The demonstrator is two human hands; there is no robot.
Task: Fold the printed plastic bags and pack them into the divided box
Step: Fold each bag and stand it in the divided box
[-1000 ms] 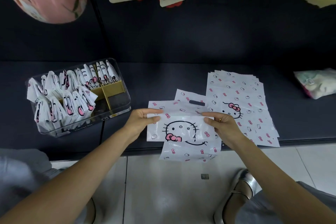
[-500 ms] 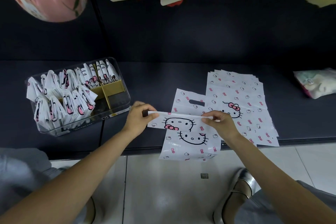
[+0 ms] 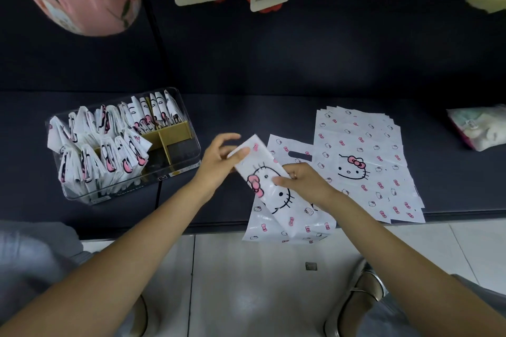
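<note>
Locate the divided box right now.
In the head view, the divided box sits on the dark surface at the person's left, just left of the left hand, mostly filled with folded bags.

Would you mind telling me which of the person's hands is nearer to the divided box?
Left. The left hand grips the folded bag's upper end just right of the divided box; the right hand holds the bag farther right.

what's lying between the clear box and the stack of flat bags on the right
In the head view, between the box and the stack: both hands holding a folded bag, over one flat bag on the dark surface.
</note>
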